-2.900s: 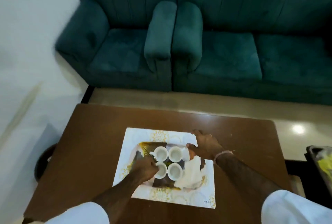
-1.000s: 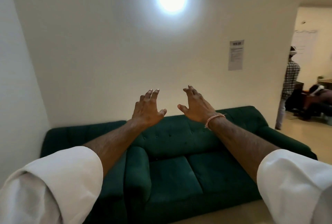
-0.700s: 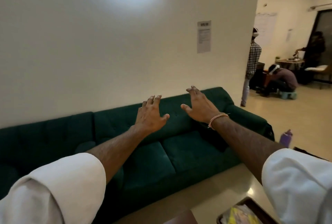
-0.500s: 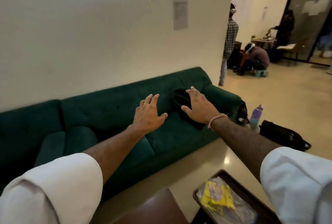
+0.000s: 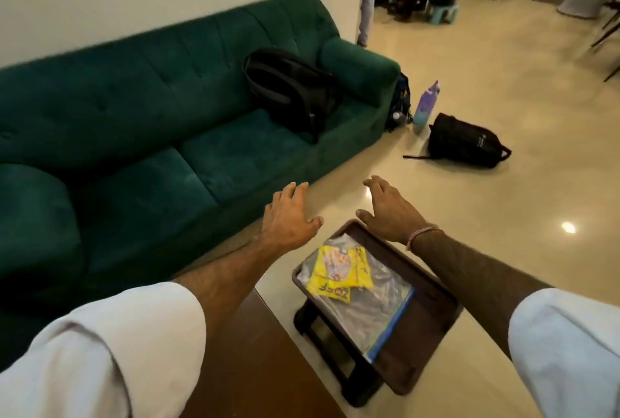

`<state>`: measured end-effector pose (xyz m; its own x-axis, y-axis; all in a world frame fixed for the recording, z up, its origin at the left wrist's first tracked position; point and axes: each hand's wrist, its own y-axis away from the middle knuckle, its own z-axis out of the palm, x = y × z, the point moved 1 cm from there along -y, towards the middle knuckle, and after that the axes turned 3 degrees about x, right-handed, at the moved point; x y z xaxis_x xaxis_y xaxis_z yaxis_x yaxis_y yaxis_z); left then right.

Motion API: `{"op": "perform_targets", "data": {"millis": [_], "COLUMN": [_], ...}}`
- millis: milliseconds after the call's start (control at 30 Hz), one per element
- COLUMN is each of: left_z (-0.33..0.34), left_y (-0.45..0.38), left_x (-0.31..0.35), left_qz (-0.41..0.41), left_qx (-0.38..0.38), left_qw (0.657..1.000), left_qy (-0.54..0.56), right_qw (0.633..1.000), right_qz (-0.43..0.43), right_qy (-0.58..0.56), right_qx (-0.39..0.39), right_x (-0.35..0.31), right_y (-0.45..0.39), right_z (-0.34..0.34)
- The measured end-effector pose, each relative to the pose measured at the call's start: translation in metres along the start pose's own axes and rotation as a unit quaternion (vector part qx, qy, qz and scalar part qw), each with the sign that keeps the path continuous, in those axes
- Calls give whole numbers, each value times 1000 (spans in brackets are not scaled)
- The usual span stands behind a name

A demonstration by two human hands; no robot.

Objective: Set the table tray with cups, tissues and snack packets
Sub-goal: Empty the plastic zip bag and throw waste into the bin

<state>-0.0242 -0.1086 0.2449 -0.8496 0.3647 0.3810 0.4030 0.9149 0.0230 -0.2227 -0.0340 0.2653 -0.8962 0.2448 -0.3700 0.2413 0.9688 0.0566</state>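
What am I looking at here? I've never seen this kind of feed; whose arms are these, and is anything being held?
This is one camera worn on a person's head, looking forward and down. The left hand and right hand are bare, spread open and hold nothing. Below them a small dark tray table stands on the floor, carrying a clear zip bag with yellow snack packets on it. Beside it is a brown table; behind, a green sofa with a black backpack.

The sofa is green velvety cloth, tufted and matt. The floor is pale, smooth and glossy, mirroring a lamp. The tray looks dark brown and smooth; on it lie a clear glossy plastic bag and yellow shiny packets. The table is smooth brown wood.
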Motion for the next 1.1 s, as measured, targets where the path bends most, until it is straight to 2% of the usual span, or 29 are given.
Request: {"op": "perform_targets", "data": {"millis": [267, 400, 500, 600, 700, 833, 933, 1000, 1100], "left_z": [176, 245, 288, 324, 349, 366, 368, 368, 370], "left_y": [2, 23, 46, 63, 75, 82, 81, 82, 83], "left_x": [14, 24, 34, 44, 50, 56, 55, 53, 52], "left_qz": [7, 6, 21, 41, 54, 64, 40, 45, 47], "left_qx": [-113, -189, -218, -225, -227, -233, -224, -200, -192], "left_qw": [993, 981, 974, 972, 972, 970, 974, 979, 980], "left_qy": [29, 48, 52, 58, 30, -19, -4, 6, -10], "right_qw": [993, 983, 973, 966, 949, 883, 787, 732, 704], "right_qz": [75, 120, 157, 193, 257, 356, 432, 486, 516], "right_qy": [-2, 0, -24, -50, -134, -306, -441, -473, -480], "right_qx": [-94, -142, -167, -164, -123, -27, 19, 64, 89], "right_x": [123, 167, 190, 204, 211, 212, 207, 205, 202], "right_y": [20, 51, 77, 93, 102, 110, 108, 109, 112], "right_z": [125, 180, 213, 239, 257, 278, 290, 294, 299]}}
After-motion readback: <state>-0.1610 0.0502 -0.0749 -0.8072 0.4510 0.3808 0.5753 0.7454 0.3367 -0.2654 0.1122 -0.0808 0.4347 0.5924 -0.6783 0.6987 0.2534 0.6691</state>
